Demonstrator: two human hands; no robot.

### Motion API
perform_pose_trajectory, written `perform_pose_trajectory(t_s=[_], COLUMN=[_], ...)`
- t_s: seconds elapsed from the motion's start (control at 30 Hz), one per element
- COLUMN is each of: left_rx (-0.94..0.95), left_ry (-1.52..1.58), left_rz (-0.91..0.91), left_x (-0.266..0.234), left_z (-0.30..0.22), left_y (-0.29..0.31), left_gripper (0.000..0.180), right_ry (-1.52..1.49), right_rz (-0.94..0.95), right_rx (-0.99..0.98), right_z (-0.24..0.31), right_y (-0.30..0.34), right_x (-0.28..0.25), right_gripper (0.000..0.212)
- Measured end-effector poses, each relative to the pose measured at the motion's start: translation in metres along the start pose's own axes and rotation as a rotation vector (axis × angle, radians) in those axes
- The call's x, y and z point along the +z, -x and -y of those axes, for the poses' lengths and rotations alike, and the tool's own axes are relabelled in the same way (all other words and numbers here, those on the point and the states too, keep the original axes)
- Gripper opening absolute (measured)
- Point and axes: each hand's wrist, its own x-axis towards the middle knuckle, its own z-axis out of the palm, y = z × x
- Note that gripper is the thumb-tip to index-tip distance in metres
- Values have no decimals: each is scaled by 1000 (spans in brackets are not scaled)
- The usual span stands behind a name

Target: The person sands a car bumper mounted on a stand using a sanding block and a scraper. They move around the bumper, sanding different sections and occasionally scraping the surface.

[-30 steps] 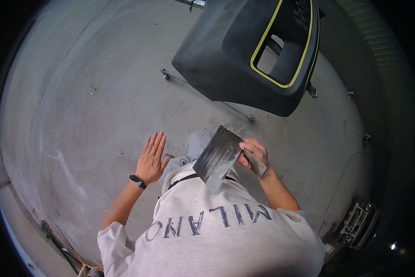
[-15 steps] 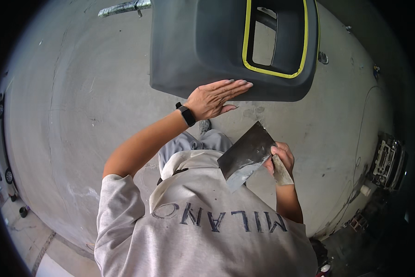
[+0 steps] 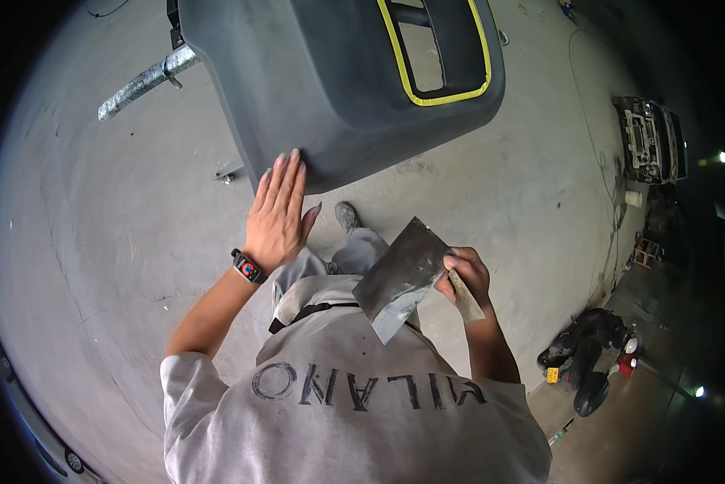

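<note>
The dark grey bumper-like body part (image 3: 290, 105) is at the top of the view, with yellow masking tape (image 3: 394, 48) edging its opening. My left hand (image 3: 275, 222), a watch on its wrist, lies flat with fingers stretched out against the part's lower left corner. In front of my waist, my right hand (image 3: 467, 278) grips a thin dark rectangular plate (image 3: 403, 262) by its right side. Pale grey, putty-like smears cover the plate's lower part. A pale, stained flat strip (image 3: 465, 294) sticks out from the same hand; its kind I cannot make out.
A silvery wrapped bar (image 3: 148, 81) juts out left of the part. On the concrete floor at right stand a stripped car front (image 3: 653, 141) and a motor scooter (image 3: 584, 355). A car (image 3: 43, 431) shows at the lower left rim.
My left hand has slid left and turned fingers-up, from the part's lower edge to its left corner. The view has shifted and tilted. My right hand keeps hold of the plate.
</note>
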Motion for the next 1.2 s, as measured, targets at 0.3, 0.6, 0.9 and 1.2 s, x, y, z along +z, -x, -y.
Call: perform_pose_trajectory(t_s=[0.3,0.6,0.9,1.2], left_rx=[-509,-681,-520,-437], left_ry=[1728,1975,1360,1100], left_rz=[523,169,-245,-366], left_x=[-48,-66,-97,-94], left_z=[-58,-121,-117,-117], left_y=[32,0,-20,-18], left_gripper=[29,32,36,37], right_ry=[145,177,899,1235], right_rz=[-64,-131,26,-98], right_rx=[-154,-629,-1172,-1355], right_z=[-24,-25,56,40], right_y=[-17,-49,-26,-14], right_x=[42,47,11,62], right_gripper=[45,47,23,17])
